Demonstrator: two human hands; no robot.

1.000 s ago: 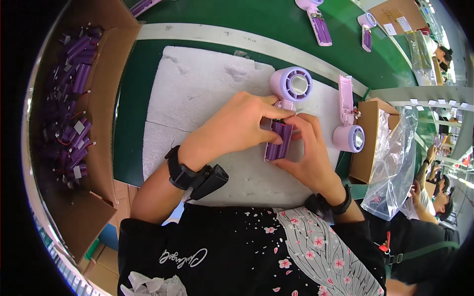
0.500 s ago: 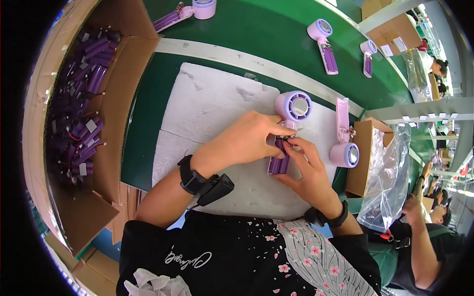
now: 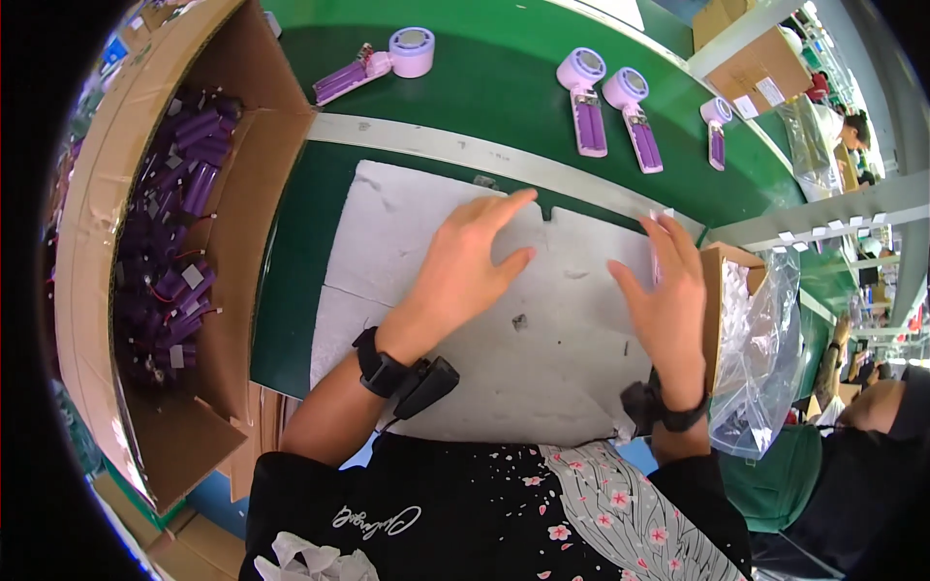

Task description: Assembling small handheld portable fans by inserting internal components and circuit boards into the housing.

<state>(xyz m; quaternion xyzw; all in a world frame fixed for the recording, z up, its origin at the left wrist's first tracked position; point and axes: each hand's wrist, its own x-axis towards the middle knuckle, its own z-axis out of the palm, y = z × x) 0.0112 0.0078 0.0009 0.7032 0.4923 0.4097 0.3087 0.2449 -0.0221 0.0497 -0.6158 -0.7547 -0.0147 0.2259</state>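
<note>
My left hand (image 3: 473,257) is over the white foam pad (image 3: 523,373), thumb and fingers apart, with nothing in it. At the pad's right edge is my right hand (image 3: 668,290), its thumb spread away from the fingers. It covers most of a pink handheld fan housing (image 3: 659,261); a little pink shows between thumb and fingers, and contact is unclear. Beyond the pad, on the green surface, lies a lilac handheld fan (image 3: 587,121), its handle open over purple battery cells. Beside it rests a similar fan (image 3: 635,121).
On the left stands a deep cardboard box (image 3: 276,194) holding purple battery packs (image 3: 199,184). Another open fan (image 3: 412,53) lies far left, and one more (image 3: 717,131) far right. A smaller carton (image 3: 715,290) with clear plastic film (image 3: 760,358) borders the right. A co-worker sits beyond it.
The fan both hands were working on has left the foam pad and now lies on the green surface beyond. My hands have parted, the right one moving over the pink housing.
</note>
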